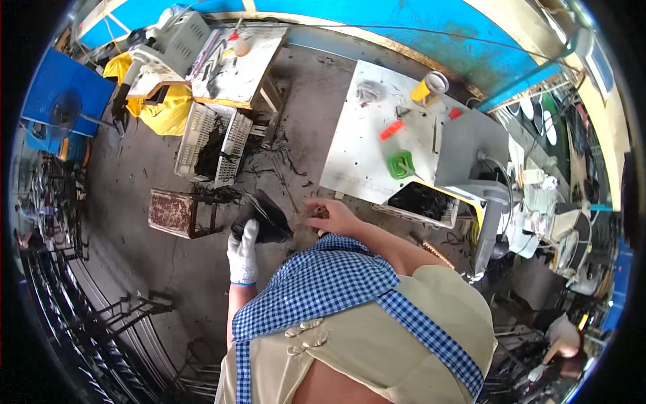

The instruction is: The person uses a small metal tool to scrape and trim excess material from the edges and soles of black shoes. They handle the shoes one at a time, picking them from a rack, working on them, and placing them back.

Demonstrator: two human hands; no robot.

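My left hand [243, 252], in a white knit glove with a blue cuff edge, grips a dark, floppy black piece [272, 219], its thumb lying over the near side. The piece looks like thin leather or rubber, with a pale line along one edge; its exact kind is unclear. Just right of it, apart from the piece, is my bare right hand [328, 217]. Its fingers are curled in, and a small brownish patch shows between them that I cannot identify.
Ahead left, white baskets [233, 148] hold black strips, near a worn brown stool [171, 213]. A white table [346, 151] ahead right carries a green dish [400, 163], an orange-red block [391, 130] and a yellow roll [421, 91]. A basket of black pieces [420, 202] stands below.
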